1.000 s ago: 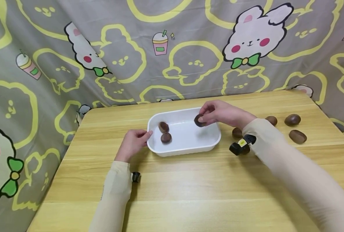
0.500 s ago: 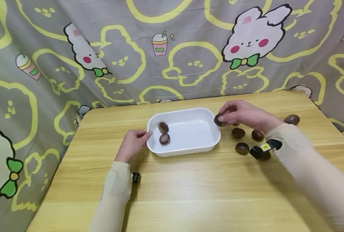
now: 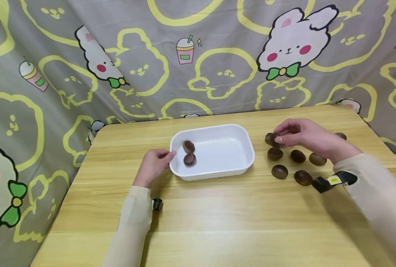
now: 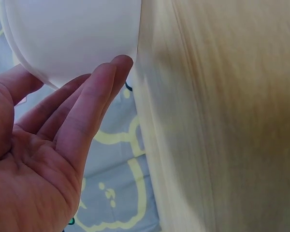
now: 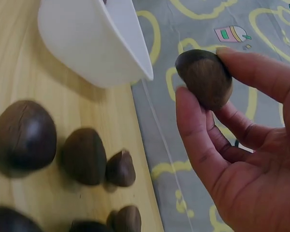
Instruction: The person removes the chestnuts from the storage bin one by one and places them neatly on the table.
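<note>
My left hand (image 3: 153, 165) grips the left end of a white plastic tray (image 3: 214, 173), thumb on the rim and fingers against the outer wall, as the left wrist view shows. Two brown chestnuts, one (image 3: 188, 147) behind the other (image 3: 189, 159), lie in the tray's left part. To the right of the tray, my right hand (image 3: 306, 136) pinches a chestnut (image 5: 205, 79) between thumb and fingertips. In the right wrist view it is raised off the table. From the head, it overlaps another chestnut (image 3: 269, 138) at the back of a loose group.
Several chestnuts lie on the wooden table (image 3: 198, 222) right of the tray, among them a front one (image 3: 279, 171) and one (image 3: 340, 136) partly behind my right hand. A patterned grey curtain (image 3: 218, 81) hangs behind the table's back edge.
My right hand has moved right with the chestnut, from over the tray's right end to above the loose chestnuts. My left hand and the tray have stayed in place.
</note>
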{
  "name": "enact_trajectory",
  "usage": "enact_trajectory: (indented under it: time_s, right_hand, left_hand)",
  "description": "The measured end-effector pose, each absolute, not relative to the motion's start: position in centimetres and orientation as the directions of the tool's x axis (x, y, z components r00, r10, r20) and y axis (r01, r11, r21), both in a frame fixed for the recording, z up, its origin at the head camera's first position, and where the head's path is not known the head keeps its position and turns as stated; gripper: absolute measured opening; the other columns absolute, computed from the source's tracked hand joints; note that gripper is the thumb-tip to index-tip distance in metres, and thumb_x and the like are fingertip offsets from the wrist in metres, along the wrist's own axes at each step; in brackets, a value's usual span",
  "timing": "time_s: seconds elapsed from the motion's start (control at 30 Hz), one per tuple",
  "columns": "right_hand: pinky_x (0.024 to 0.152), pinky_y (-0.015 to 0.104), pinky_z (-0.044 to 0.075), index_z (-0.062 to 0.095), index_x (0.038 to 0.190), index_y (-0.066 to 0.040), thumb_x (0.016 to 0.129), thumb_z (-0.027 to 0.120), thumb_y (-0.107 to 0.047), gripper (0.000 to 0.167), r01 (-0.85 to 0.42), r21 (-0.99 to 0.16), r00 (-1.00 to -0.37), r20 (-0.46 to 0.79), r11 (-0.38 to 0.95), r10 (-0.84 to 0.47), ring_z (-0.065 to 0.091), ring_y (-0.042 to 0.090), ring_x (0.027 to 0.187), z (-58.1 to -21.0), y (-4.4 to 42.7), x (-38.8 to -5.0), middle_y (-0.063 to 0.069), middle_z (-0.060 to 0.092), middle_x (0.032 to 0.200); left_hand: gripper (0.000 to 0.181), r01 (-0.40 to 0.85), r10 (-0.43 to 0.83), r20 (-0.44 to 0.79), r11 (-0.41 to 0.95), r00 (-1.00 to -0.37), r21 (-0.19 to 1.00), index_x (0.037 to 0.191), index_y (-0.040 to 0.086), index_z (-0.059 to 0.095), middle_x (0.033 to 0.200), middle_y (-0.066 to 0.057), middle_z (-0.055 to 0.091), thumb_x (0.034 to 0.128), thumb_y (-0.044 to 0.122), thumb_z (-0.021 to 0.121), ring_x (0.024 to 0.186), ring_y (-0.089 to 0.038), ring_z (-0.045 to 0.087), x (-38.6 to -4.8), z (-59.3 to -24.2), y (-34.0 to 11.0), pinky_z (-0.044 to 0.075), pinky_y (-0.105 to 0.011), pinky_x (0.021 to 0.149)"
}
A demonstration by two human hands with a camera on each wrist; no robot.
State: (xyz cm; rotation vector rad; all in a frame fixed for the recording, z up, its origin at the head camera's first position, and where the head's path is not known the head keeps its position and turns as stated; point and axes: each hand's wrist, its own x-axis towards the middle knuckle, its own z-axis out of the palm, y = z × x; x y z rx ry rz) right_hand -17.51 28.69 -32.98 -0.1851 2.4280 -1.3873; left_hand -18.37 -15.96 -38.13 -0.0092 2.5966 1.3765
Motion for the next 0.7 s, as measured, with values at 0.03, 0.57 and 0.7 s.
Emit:
enact_trajectory:
  time_s: [0.03, 0.57, 0.7]
  right_hand:
    - [0.085, 0.034, 0.052, 0.055, 0.123, 0.0, 0.094, 0.07, -0.027, 0.042, 0.048, -0.847, -0.937, -0.221, 0.529, -0.27, 0.062, 0.024, 0.096, -33.0, 29.1, -17.2, 0.013, 0.062, 0.11]
    - [0.072, 0.025, 0.051, 0.056, 0.123, 0.0, 0.096, 0.067, -0.022, 0.036, 0.025, -0.764, -0.963, -0.191, 0.645, -0.188, 0.057, 0.013, 0.089, -35.1, 35.8, -12.2, 0.01, 0.06, 0.106]
    - [0.072, 0.025, 0.05, 0.053, 0.124, 0.002, 0.097, 0.065, -0.022, 0.038, 0.059, -0.748, -0.956, -0.234, 0.661, -0.179, 0.056, 0.014, 0.088, -35.9, 37.3, -11.1, 0.01, 0.058, 0.105]
  left_hand:
    - [0.038, -0.1, 0.088, -0.181, 0.566, -0.98, 0.818, 0.116, -0.001, 0.07, 0.106, -0.016, 0.07, 0.0984, 0.032, 0.063, 0.085, -0.022, 0.07, -18.4, -38.1, -15.9, 0.056, -0.037, 0.08]
    - [0.037, -0.088, 0.097, -0.173, 0.569, -0.98, 0.817, 0.115, -0.002, 0.07, 0.105, -0.016, 0.07, 0.0983, 0.03, 0.063, 0.084, -0.022, 0.069, -18.3, -38.3, -16.0, 0.056, -0.036, 0.079]
    - [0.038, -0.088, 0.097, -0.173, 0.57, -0.98, 0.817, 0.116, -0.002, 0.07, 0.107, -0.016, 0.07, 0.0985, 0.031, 0.063, 0.086, -0.022, 0.07, -18.4, -38.2, -16.0, 0.056, -0.036, 0.08]
